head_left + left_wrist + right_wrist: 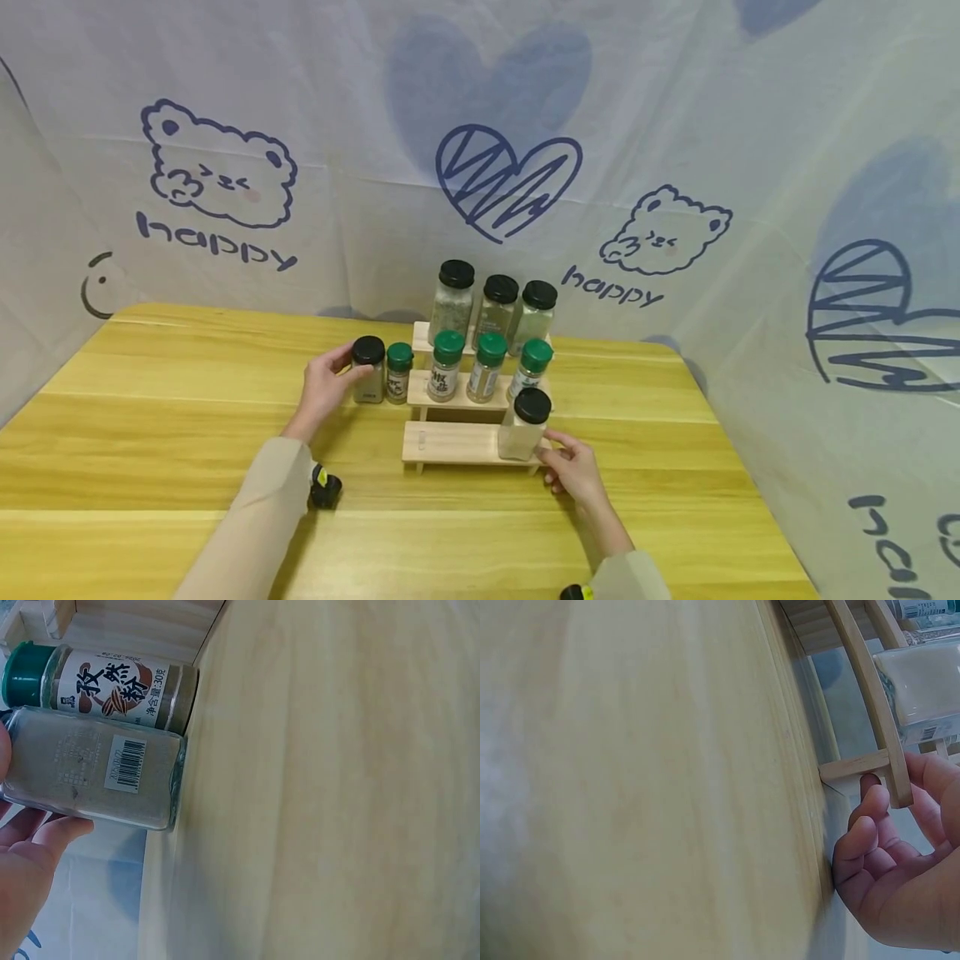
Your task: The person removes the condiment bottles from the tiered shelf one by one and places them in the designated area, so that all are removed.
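My left hand (326,387) grips a square glass spice jar (369,387) with a black lid, upright on the table left of the rack. In the left wrist view this jar (82,769) shows a barcode and greyish-brown powder. Close beside it stands a small green-capped spice bottle (112,686) with a printed label. My right hand (577,473) holds the right end of the lowest step of a wooden three-step rack (450,444); its fingers curl at the board's end in the right wrist view. A black-lidded jar (523,433) of pale powder stands on that step, next to these fingers.
Three black-lidded jars (452,312) stand on the top step and three green-capped bottles (442,377) on the middle one. A patterned white cloth (337,167) hangs behind the wooden table (150,442).
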### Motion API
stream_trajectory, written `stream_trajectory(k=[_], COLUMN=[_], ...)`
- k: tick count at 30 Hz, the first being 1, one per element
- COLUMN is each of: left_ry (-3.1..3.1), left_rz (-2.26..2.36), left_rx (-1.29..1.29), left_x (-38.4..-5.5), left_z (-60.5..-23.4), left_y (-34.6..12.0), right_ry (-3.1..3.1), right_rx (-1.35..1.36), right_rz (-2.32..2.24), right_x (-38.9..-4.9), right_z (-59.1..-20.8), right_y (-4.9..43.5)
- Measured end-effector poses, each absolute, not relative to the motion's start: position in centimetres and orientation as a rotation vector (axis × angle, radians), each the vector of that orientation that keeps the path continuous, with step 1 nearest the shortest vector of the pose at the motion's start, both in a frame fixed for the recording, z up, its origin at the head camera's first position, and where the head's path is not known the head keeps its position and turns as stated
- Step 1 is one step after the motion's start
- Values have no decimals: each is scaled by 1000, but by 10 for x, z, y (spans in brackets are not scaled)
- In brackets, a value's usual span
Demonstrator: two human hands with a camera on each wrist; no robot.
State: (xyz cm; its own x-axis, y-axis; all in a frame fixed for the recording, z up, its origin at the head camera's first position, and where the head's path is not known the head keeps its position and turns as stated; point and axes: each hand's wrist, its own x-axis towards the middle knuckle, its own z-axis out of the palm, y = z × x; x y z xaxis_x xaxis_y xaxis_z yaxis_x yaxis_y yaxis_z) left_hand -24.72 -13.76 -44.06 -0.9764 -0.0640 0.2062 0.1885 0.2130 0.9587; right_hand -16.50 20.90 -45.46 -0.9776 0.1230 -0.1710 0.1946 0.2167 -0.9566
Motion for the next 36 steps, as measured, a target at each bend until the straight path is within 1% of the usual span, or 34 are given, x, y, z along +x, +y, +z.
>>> stream_trajectory(k=[6, 8, 13, 15, 21, 36], left_ry=[-2296, -2288, -2284, -2271, -2195, -2042], left_rz=[-1916, -1929, -1960, -1984, -2027, -2028], left_rx=[-98, -99, -91, -75, -54, 188], left_x=[-245, -245, -246, -245, -240, -219], left_z=[-438, -439, -441, -441, -439, -439], left_y=[-138, -138, -140, -141, -144, -141], right_ry=[2388, 2387, 2401, 2404, 2404, 2399], right_rx=[320, 314, 333, 340, 335, 319], right_rz=[-1923, -1919, -1901, -1903, -1903, -1899], right_x=[-164, -162, -162, -165, -166, -165], right_z=[-455, -448, -450, -458, -458, -455], right_y=[209, 206, 208, 210, 210, 209])
